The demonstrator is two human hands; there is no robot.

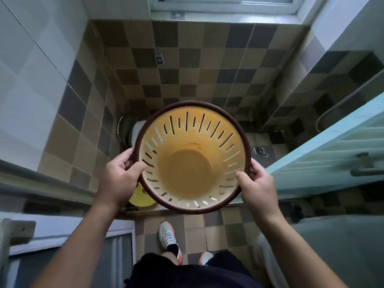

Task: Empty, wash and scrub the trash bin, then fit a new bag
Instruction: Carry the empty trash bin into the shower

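A round yellow-orange trash bin (187,169) with slotted walls and a dark brown rim is held up in front of me, its mouth facing the camera. Nothing lies inside it and no bag lines it. My left hand (120,177) grips the rim on the left, thumb inside the bin and fingers curled round the outside. My right hand (255,183) grips the rim on the right the same way.
I stand in a narrow bathroom with checkered brown tiles. A white toilet (136,132) and a yellow object (139,197) sit below the bin at left. A floor drain (259,151) is at right, beside a light blue door (332,150). A window (228,5) is ahead.
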